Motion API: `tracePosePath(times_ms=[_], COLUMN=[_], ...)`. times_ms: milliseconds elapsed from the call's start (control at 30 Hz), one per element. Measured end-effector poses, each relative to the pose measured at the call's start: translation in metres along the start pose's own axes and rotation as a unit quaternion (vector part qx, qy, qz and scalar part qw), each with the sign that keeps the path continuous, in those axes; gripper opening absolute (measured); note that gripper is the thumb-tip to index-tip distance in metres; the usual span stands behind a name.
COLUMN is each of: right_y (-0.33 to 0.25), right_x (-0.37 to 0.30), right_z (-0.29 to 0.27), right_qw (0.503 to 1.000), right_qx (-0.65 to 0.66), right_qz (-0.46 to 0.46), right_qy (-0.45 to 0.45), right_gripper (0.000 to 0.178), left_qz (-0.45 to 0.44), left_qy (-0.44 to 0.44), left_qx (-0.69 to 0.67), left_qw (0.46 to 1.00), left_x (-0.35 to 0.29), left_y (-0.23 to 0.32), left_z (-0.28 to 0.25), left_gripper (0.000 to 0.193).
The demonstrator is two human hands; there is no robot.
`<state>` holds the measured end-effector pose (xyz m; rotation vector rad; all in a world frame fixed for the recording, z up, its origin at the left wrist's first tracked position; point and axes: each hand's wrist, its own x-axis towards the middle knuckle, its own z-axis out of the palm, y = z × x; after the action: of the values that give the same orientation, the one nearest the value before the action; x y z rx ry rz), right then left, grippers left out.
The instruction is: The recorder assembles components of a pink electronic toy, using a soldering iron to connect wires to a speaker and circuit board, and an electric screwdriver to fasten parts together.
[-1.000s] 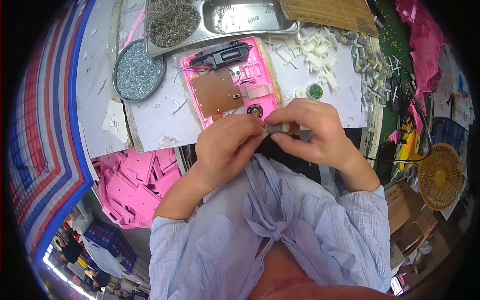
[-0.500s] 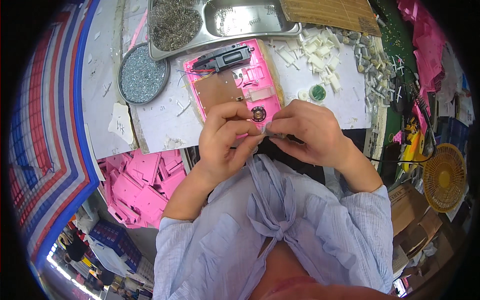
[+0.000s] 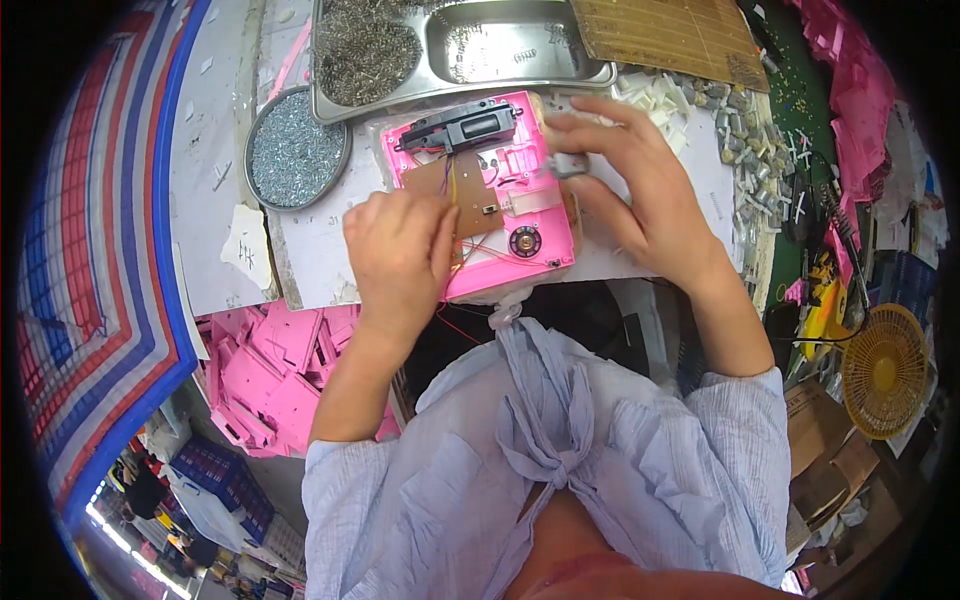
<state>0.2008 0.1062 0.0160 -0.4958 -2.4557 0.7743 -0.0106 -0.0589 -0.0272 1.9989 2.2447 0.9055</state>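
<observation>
A pink plastic housing lies in front of me, with a brown circuit board, a black slotted module and a round black speaker in it. My left hand rests at the board's left edge, its fingers curled closed beside thin coloured wires; what they pinch is hidden. Over the housing's right edge is my right hand, holding a small grey motor between thumb and fingers. A white bracket sits in the housing near it.
A round tray of small screws stands at the left. Behind the housing is a steel tray with springs. White plastic parts and several grey motors lie at the right. Pink panels are piled at the lower left.
My hands have moved apart from the housing's front edge. The left went to the board's left side; the right rose to the right with the motor. The board has shifted, exposing wires.
</observation>
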Motion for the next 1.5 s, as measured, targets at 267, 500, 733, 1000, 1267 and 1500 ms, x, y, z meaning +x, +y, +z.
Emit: tracePosePath(times_ms=[267,500,733,1000,1267,1500], right_y=[0.012,0.017,0.017,0.015,-0.016,-0.018], right_x=[0.027,0.029,0.029,0.032,0.043,0.060], right_z=[0.018,0.018,0.016,0.023,0.046,0.067], right_qw=[0.992,0.993,0.989,0.982,0.984,0.957], right_qx=[-0.002,-0.004,-0.003,-0.042,-0.133,-0.205], right_qz=[0.062,0.051,0.066,0.106,-0.112,-0.187], right_qy=[-0.106,-0.103,-0.133,-0.149,-0.027,-0.079], right_gripper=[0.023,0.021,0.020,0.019,0.028,0.017], left_qz=[-0.001,-0.009,-0.008,-0.006,0.002,0.009], left_qy=[0.010,0.006,0.016,0.018,0.015,0.018], left_qx=[-0.054,-0.060,-0.071,-0.068,-0.047,-0.042], left_qw=[0.998,0.998,0.997,0.998,0.999,0.999], left_x=[-0.008,-0.008,-0.011,-0.008,-0.003,-0.001], left_y=[0.003,0.002,-0.001,-0.003,-0.015,-0.018], left_z=[0.006,0.006,0.009,0.003,-0.011,-0.019], left_gripper=[0.013,0.012,0.013,0.012,0.014,0.016])
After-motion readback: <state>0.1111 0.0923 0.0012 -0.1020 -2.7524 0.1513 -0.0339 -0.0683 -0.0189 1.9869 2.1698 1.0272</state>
